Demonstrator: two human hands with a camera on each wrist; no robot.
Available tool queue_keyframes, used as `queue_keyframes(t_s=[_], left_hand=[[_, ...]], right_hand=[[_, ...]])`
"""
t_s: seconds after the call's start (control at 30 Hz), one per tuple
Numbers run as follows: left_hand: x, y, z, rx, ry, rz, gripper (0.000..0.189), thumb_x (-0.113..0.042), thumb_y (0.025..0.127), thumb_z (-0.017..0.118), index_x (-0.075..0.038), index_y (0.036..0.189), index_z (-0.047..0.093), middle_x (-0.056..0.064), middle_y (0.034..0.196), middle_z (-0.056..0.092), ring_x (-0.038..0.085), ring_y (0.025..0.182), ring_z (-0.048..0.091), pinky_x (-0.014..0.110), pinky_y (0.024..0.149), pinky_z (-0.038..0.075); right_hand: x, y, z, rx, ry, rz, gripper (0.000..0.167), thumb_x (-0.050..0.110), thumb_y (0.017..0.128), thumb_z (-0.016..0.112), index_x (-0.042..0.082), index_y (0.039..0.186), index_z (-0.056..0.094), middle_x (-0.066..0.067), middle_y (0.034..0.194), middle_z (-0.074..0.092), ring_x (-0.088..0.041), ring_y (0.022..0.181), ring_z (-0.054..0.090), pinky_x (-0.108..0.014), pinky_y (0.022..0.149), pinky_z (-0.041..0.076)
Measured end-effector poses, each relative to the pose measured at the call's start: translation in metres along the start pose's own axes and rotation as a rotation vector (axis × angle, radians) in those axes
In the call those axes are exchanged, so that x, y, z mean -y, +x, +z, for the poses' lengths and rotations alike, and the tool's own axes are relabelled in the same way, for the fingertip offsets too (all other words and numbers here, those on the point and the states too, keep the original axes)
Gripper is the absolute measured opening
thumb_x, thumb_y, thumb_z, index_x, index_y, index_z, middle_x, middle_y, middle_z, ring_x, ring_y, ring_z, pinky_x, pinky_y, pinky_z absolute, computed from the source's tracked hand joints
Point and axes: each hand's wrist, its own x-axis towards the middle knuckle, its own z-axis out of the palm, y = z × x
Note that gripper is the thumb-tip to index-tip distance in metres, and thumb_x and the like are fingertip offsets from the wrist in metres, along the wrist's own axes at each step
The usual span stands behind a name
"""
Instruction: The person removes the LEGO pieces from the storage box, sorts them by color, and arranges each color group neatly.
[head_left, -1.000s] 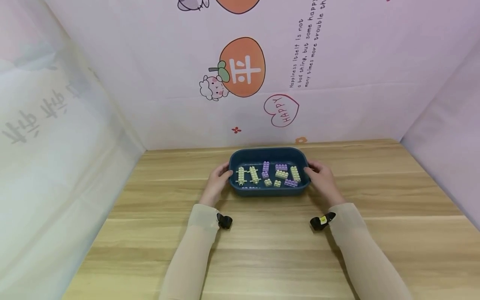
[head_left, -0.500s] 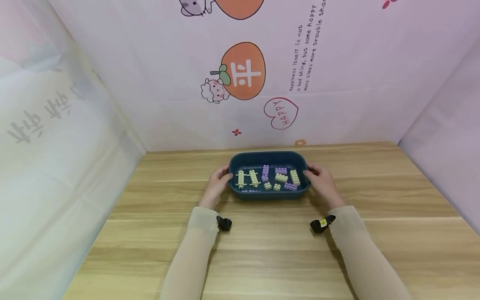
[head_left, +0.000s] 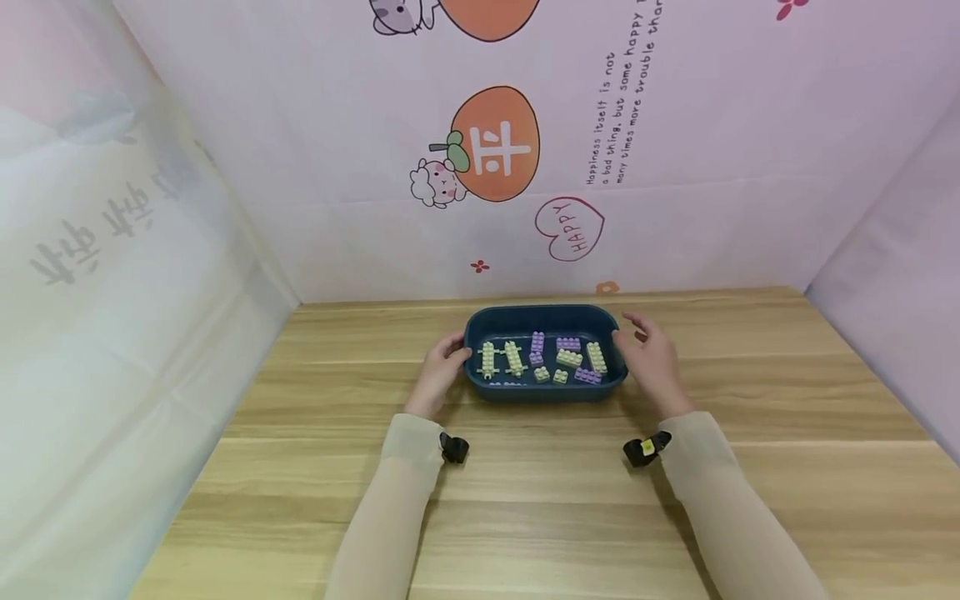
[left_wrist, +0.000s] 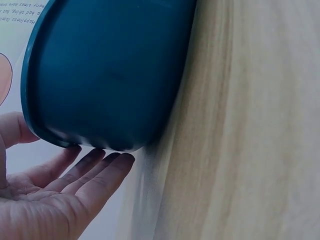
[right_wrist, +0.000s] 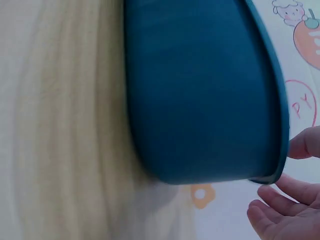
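Observation:
A dark blue plastic tray (head_left: 546,391) stands on the table near the back wall, holding several building bricks. Two pale yellow pieces with side pegs (head_left: 488,359) lie at its left; purple bricks (head_left: 568,342) and pale yellow bricks (head_left: 569,358) lie at the middle and right. My left hand (head_left: 438,372) grips the tray's left end, thumb at the rim and fingertips against the outer wall. At the right end, my right hand (head_left: 651,362) has its thumb close to the rim, its fingers spread apart from the wall. A few purple studs are partly hidden behind the front wall.
The wood-grain table (head_left: 540,517) reaches in front and to both sides. A printed cloth wall (head_left: 360,242) rises right behind the tray, with further cloth walls at left and right. A black wrist camera (head_left: 453,448) sits on each wrist.
The fingers of my right hand have loosened and spread away from the tray's right end. My left hand keeps its grip. The head view has shifted slightly, with the tray lower in it.

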Motion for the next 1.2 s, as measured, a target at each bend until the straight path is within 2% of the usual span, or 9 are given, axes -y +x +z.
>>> queue_keyframes(t_s=[0.2, 0.37, 0.5, 0.67, 0.9, 1.2], left_hand=[[0.001, 0.0, 0.002, -0.003, 0.0, 0.01, 0.041, -0.008, 0.098, 0.05, -0.002, 0.139, 0.049, 0.017, 0.139, 0.052, 0.025, 0.123, 0.052, 0.039, 0.098, 0.048], [0.0, 0.0, 0.001, 0.002, -0.009, 0.011, 0.042, -0.007, 0.099, 0.049, -0.001, 0.14, 0.047, 0.018, 0.141, 0.05, 0.028, 0.124, 0.051, 0.041, 0.1, 0.047], [0.0, 0.0, 0.001, 0.009, -0.025, 0.013, 0.042, -0.006, 0.099, 0.049, -0.001, 0.14, 0.047, 0.019, 0.141, 0.049, 0.028, 0.126, 0.05, 0.043, 0.102, 0.046], [-0.001, -0.001, 0.002, 0.0, -0.016, 0.012, 0.042, -0.007, 0.098, 0.05, -0.001, 0.139, 0.048, 0.018, 0.14, 0.051, 0.028, 0.124, 0.052, 0.042, 0.101, 0.047], [-0.002, -0.003, 0.002, 0.005, -0.01, 0.021, 0.042, -0.008, 0.098, 0.05, 0.001, 0.14, 0.047, 0.019, 0.14, 0.05, 0.027, 0.123, 0.051, 0.04, 0.1, 0.048], [0.0, -0.001, 0.0, 0.018, -0.014, 0.029, 0.043, -0.006, 0.099, 0.048, 0.002, 0.141, 0.045, 0.02, 0.142, 0.047, 0.029, 0.126, 0.049, 0.044, 0.105, 0.044]], right_hand=[[0.012, 0.003, 0.008, -0.077, -0.07, -0.174, 0.045, 0.013, 0.094, 0.061, -0.002, 0.135, 0.051, -0.024, 0.141, 0.048, -0.044, 0.124, 0.047, -0.056, 0.103, 0.041], [0.02, 0.008, 0.018, -0.066, -0.098, -0.264, 0.044, 0.009, 0.091, 0.065, -0.004, 0.131, 0.054, -0.025, 0.135, 0.05, -0.043, 0.117, 0.051, -0.055, 0.099, 0.044], [0.027, 0.011, 0.027, -0.005, -0.115, -0.266, 0.047, 0.011, 0.09, 0.066, -0.003, 0.133, 0.052, -0.025, 0.134, 0.05, -0.042, 0.116, 0.052, -0.054, 0.099, 0.044], [0.035, 0.012, 0.038, 0.083, -0.124, -0.227, 0.051, 0.011, 0.09, 0.068, -0.002, 0.135, 0.05, -0.024, 0.134, 0.051, -0.04, 0.12, 0.051, -0.052, 0.102, 0.044], [0.043, 0.012, 0.058, 0.155, -0.159, -0.188, 0.053, 0.013, 0.089, 0.069, 0.001, 0.137, 0.049, -0.02, 0.135, 0.052, -0.035, 0.123, 0.049, -0.05, 0.105, 0.042], [0.052, 0.009, 0.086, 0.249, -0.164, -0.169, 0.058, 0.014, 0.088, 0.07, 0.002, 0.14, 0.047, -0.019, 0.135, 0.051, -0.037, 0.121, 0.051, -0.05, 0.102, 0.045]])
